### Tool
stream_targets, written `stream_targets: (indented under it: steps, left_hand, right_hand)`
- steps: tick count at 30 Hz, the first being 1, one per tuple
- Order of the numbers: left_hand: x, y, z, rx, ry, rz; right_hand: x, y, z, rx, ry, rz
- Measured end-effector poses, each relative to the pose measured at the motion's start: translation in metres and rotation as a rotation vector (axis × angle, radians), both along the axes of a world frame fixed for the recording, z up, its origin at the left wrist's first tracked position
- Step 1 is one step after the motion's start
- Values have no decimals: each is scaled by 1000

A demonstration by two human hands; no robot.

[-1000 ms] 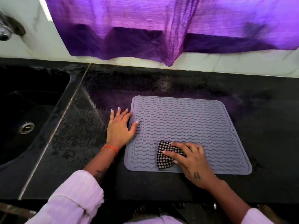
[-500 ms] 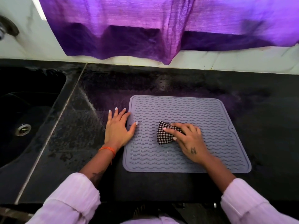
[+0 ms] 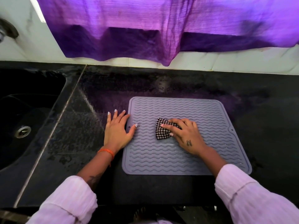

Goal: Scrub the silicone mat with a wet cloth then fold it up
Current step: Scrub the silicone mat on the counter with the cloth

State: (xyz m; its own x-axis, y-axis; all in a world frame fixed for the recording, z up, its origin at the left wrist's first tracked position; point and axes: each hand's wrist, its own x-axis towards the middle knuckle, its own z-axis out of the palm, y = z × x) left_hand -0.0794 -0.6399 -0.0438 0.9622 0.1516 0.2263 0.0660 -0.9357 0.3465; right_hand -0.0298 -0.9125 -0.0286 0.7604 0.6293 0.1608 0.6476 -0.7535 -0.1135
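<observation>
While right hand (image 3: 186,135) grip pinches checked cloth (image 3: 162,131) on mat (image 3: 202,113) | left hand (image 3: 118,131) spread flat at mat edge

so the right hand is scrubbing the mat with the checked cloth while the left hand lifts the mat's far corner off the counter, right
Not quite. In the head view the left hand lies flat at the mat's left edge, lifting nothing; the mat lies flat on the counter. The right hand does hold the checked cloth on it.

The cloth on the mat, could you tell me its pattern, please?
Black-and-white check on the cloth, clearest in the head view.
</observation>
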Motion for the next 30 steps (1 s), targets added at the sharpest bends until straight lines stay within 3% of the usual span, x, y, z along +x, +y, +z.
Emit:
stream_targets:
  steps: [5, 9, 16, 20, 26, 30]
  left_hand:
    - [7, -2, 3, 6, 8, -1]
    - [13, -15, 6, 18, 27, -37]
    - [21, -24, 3, 86, 109, -84]
    - [25, -28, 0, 99, 238, -84]
    - [25, -30, -4, 230, 302, -92]
    - [26, -31, -2, 253, 327, -95]
  right_hand:
    - [23, 5, 11, 71, -26, 3]
    - [21, 11, -3, -27, -41, -40]
    - [50, 9, 8, 23, 35, 20]
    - [44, 11, -5, -54, -27, -66]
    - [71, 10, 9, -26, 93, 37]
    - [77, 21, 4, -27, -22, -56]
